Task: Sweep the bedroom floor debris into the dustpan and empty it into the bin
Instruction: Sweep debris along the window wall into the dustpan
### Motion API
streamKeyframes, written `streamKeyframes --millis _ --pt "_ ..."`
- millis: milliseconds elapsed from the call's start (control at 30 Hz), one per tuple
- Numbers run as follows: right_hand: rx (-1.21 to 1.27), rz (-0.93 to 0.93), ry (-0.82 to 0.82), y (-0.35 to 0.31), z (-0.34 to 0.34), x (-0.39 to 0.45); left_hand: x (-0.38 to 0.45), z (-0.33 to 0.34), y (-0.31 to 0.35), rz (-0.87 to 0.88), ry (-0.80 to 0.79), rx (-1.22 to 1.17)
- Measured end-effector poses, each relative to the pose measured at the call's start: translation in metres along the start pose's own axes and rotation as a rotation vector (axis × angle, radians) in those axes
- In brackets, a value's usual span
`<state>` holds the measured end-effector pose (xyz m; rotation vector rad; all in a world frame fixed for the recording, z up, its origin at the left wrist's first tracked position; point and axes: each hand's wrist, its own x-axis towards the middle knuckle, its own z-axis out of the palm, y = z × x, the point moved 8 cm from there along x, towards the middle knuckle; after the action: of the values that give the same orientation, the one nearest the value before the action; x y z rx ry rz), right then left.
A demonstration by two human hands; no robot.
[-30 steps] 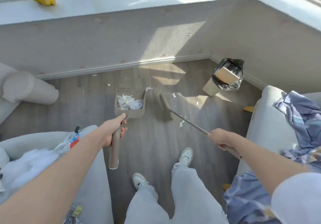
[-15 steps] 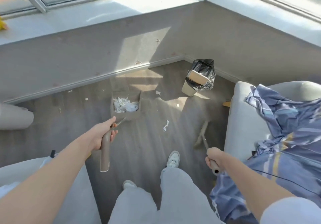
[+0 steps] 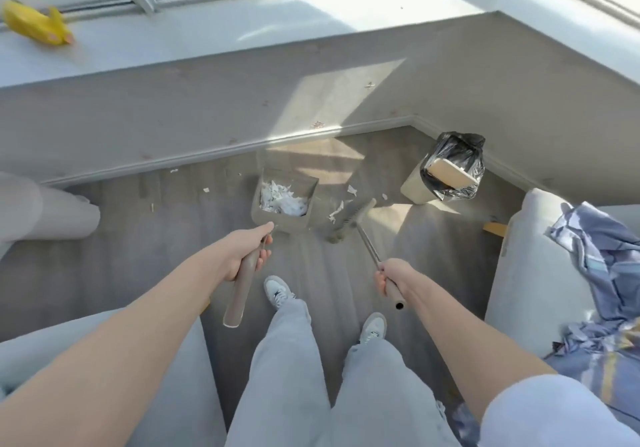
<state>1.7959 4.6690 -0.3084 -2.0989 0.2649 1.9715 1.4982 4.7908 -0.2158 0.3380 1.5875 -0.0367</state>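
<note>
A beige dustpan (image 3: 313,183) stands on the grey wood floor, holding a heap of white paper scraps (image 3: 282,198). My left hand (image 3: 244,256) grips its long beige handle. My right hand (image 3: 393,278) grips the metal handle of the broom (image 3: 349,219), whose head lies on the floor just right of the dustpan. Loose white scraps (image 3: 336,211) sit between the broom head and the pan. A beige bin (image 3: 415,186) lined with a black bag stands at the right by the wall corner, a tan flat piece lying in its mouth.
Pale sofas flank me: one at the left front (image 3: 104,360), one at the right (image 3: 530,256) with a blue striped cloth (image 3: 602,256) on it. A round bolster (image 3: 45,211) lies far left. More scraps (image 3: 173,170) dot the floor by the skirting board. A yellow object (image 3: 36,27) lies on the sill.
The broom head has swung from the right, by the sofa, leftward to rest beside the dustpan. The view has turned back left. The dustpan and my left hand keep their grip.
</note>
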Motion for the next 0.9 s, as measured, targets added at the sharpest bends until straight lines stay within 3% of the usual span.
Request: streamKeyframes --millis 233,433,567,667,767,900 --pt "0.035 0.099 0.112 -0.004 -0.044 -0.025 0.013 -0.064 0.041 -0.005 0.005 -0.052" --pt "-0.265 -0.001 0.278 -0.087 -0.034 0.009 0.029 -0.096 0.065 -0.016 0.033 -0.068" --pt "-0.591 -0.107 0.179 -0.15 0.056 0.027 0.031 -0.115 0.066 -0.033 0.074 -0.094" --pt "-0.691 -0.163 0.092 -0.173 0.11 0.014 0.024 -0.123 0.063 -0.044 0.1 -0.143" --pt "-0.656 -0.201 0.013 -0.183 0.122 0.009 0.017 -0.13 0.064 -0.041 0.123 -0.214" --pt "-0.705 -0.206 0.085 -0.18 0.098 -0.007 0.004 -0.143 0.054 -0.049 0.147 -0.303"
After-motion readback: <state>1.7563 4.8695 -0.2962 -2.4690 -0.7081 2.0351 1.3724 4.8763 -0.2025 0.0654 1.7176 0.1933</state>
